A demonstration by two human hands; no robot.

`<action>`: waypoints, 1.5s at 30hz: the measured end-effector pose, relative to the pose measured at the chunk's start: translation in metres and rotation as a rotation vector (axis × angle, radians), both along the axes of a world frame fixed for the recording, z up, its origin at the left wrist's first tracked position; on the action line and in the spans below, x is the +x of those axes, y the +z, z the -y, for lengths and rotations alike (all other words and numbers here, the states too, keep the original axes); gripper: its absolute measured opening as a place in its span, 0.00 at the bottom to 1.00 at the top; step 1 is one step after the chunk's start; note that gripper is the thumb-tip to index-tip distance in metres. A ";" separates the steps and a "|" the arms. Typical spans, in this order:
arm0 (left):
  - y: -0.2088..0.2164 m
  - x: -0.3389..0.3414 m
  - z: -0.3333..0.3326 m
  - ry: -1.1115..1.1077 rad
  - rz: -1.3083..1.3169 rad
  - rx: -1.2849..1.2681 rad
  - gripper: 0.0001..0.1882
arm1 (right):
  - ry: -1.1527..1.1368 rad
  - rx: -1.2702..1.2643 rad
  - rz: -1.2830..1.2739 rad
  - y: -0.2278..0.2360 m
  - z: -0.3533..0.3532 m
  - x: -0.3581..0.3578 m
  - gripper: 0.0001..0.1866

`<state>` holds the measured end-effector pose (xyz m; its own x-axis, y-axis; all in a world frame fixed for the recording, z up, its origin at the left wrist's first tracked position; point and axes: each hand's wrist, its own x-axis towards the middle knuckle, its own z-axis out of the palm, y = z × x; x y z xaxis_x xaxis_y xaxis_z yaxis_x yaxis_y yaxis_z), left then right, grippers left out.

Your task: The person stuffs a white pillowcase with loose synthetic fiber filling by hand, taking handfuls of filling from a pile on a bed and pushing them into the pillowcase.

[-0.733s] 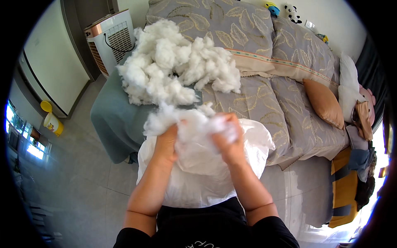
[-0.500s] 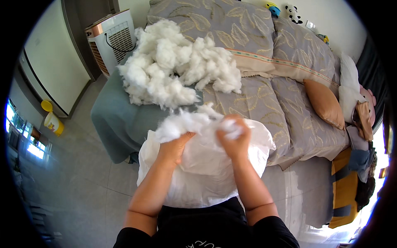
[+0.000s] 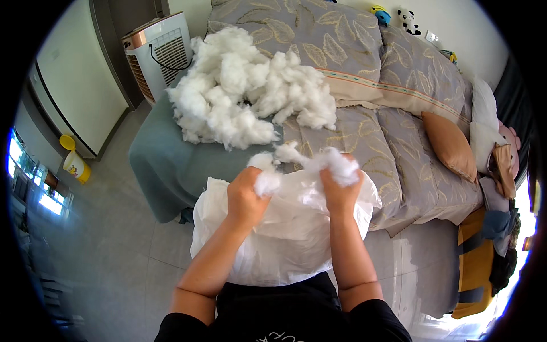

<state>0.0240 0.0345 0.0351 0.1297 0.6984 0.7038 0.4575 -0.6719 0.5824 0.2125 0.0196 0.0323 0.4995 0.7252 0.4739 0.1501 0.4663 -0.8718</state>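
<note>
My left hand is closed round a tuft of white fibre stuffing. Opposite it, my right hand grips another fluffy clump. A thin, pulled-out strand of the same fibre stretches between the two fists. Below them a white fabric cover lies over my lap, its far edge rising under my wrists. Beyond, a big heap of loose stuffing rests on the sofa.
The sofa has grey leaf-patterned covers, with a blue-green cloth over its left end. A tan cushion leans at the right. An air cooler stands behind left; a yellow-white bucket is on the floor.
My hands have moved apart, the left one turning into a fist. The stuffing that lay as one bunch between them is now drawn into two clumps joined by a strand.
</note>
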 end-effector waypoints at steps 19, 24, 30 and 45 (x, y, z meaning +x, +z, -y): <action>0.012 -0.033 -0.004 -0.556 1.150 -0.947 0.19 | 0.431 -0.174 -0.158 0.032 0.024 -0.007 0.25; 0.022 0.006 0.014 -0.603 1.011 -0.932 0.22 | 0.493 -0.232 0.111 0.025 0.028 -0.034 0.20; 0.013 -0.009 0.003 -0.404 1.082 -0.877 0.15 | 0.106 -0.054 -0.032 0.004 0.023 -0.022 0.14; 0.014 -0.014 0.003 -0.463 1.131 -0.936 0.21 | 0.271 -0.126 -0.362 0.009 0.016 -0.003 0.19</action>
